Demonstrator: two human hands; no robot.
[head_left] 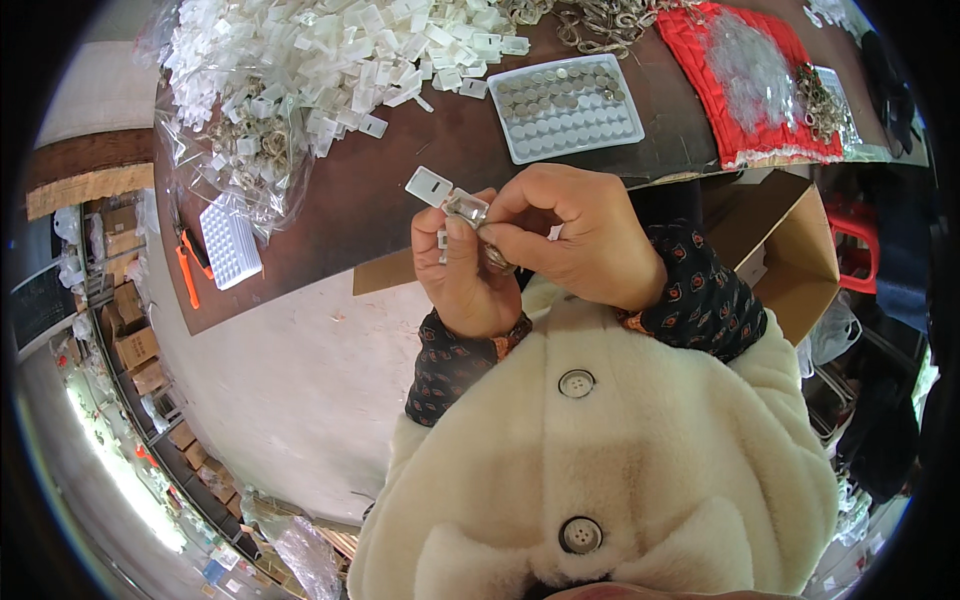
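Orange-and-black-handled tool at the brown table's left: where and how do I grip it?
Probably best by the orange-and-black handles, from the near side: they splay that way, while the narrow head points away. The white plastic tray crowds the right.

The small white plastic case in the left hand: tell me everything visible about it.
The small white plastic case looks translucent, its roughly rectangular lid swung open and pointing up and left. The left hand holds its body, tilted, seen against the brown table. The right hand pinches close to its lower right end; exact contact is unclear. Something shiny shows at the body, too small to identify.
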